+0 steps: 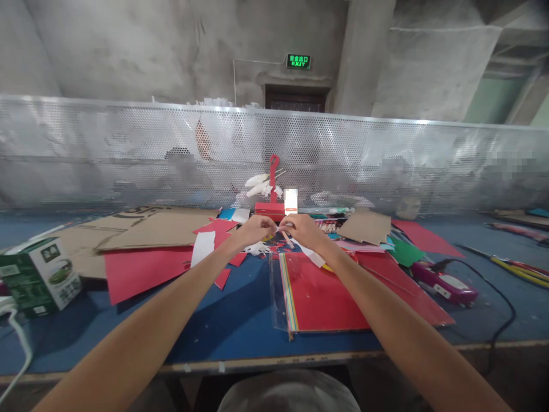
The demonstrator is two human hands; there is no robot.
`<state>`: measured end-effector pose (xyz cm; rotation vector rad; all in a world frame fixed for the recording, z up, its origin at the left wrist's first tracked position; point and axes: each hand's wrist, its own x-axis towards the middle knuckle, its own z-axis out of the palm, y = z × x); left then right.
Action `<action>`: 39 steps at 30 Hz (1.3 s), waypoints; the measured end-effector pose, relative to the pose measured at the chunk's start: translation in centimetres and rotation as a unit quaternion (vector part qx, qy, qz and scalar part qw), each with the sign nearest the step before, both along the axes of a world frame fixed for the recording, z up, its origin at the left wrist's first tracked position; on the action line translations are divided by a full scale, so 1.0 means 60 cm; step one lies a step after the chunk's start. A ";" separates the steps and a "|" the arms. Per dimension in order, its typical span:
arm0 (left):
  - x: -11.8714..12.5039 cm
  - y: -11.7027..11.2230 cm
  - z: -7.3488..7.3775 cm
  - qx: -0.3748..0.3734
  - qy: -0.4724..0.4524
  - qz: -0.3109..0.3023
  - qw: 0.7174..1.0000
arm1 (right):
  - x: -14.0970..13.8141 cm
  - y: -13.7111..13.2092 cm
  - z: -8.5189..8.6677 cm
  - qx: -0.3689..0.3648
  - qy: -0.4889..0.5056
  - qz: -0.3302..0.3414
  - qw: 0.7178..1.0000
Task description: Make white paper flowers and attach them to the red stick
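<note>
I'm pinching a white bit [278, 229] mid-frame, left hand [259, 227] and right hand [302, 230] together; a green box [36, 280] is sitting lower left, red paper [323, 297] lower right.

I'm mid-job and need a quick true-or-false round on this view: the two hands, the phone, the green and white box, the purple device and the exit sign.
1. The left hand and right hand are close together, with a small white piece at their fingertips. True.
2. The phone lies face down. False: the phone stands upright, screen showing.
3. The green and white box is left of both hands. True.
4. The purple device is left of both hands. False: the purple device is to their right.
5. The exit sign has green lettering. True.
</note>
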<state>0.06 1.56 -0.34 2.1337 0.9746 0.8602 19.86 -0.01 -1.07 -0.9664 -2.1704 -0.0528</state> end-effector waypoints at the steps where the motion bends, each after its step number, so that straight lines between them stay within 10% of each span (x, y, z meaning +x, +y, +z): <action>1: 0.000 0.000 0.000 0.011 0.002 0.003 1.000 | 0.000 0.000 0.000 -0.004 0.000 -0.003 1.000; 16: 0.002 0.018 -0.014 0.083 -0.002 0.004 0.997 | -0.006 -0.002 -0.007 -0.114 0.172 0.052 0.977; 39: 0.000 0.018 -0.010 0.125 0.021 0.001 0.992 | 0.001 -0.004 0.002 -0.071 0.014 -0.034 0.997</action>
